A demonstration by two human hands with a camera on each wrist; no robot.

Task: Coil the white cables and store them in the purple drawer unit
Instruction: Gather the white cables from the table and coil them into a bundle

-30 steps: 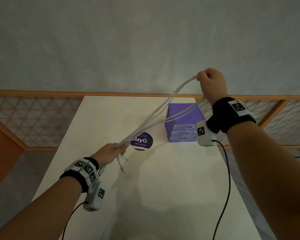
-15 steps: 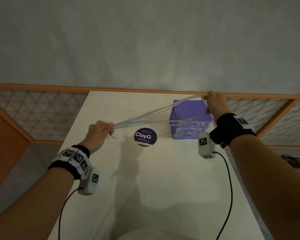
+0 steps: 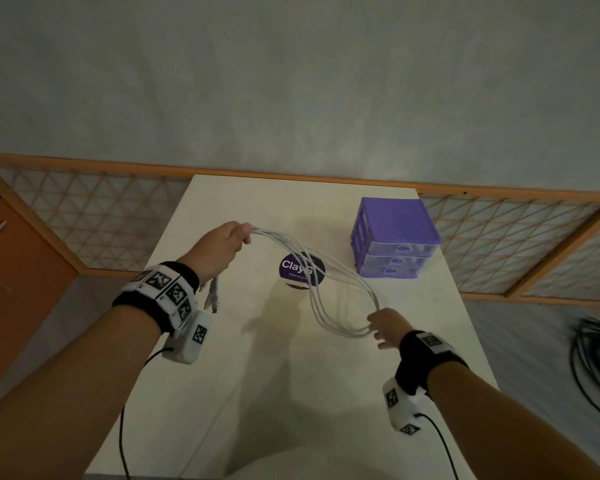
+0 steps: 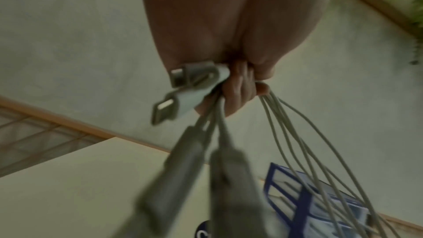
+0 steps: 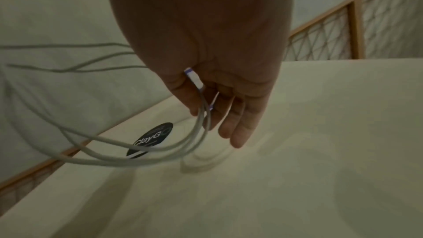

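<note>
A bundle of white cables (image 3: 267, 233) droops in a slack loop over the white table (image 3: 257, 393). My left hand (image 3: 241, 233) grips one end of the bundle up high, left of centre. Grey USB plugs (image 3: 212, 296) dangle below its wrist and fill the left wrist view (image 4: 181, 102). My right hand (image 3: 378, 327) is low at the right. The loop's far end (image 5: 137, 160) passes between its thumb and forefinger (image 5: 206, 108), while the other fingers hang straight. The purple drawer unit (image 3: 392, 220) stands at the back right, all drawers closed (image 4: 309, 196).
A round dark ClayGo sticker (image 3: 293, 268) lies on the table under the cables. Behind and beside the table runs a wooden lattice railing (image 3: 84, 216). Black cables (image 3: 593, 358) lie coiled on the floor at the right. An orange cabinet (image 3: 14, 271) stands at the left.
My right hand came down from beside the drawer unit toward me. The left hand rose and moved farther forward. The cables went from stretched between the hands to a hanging loop.
</note>
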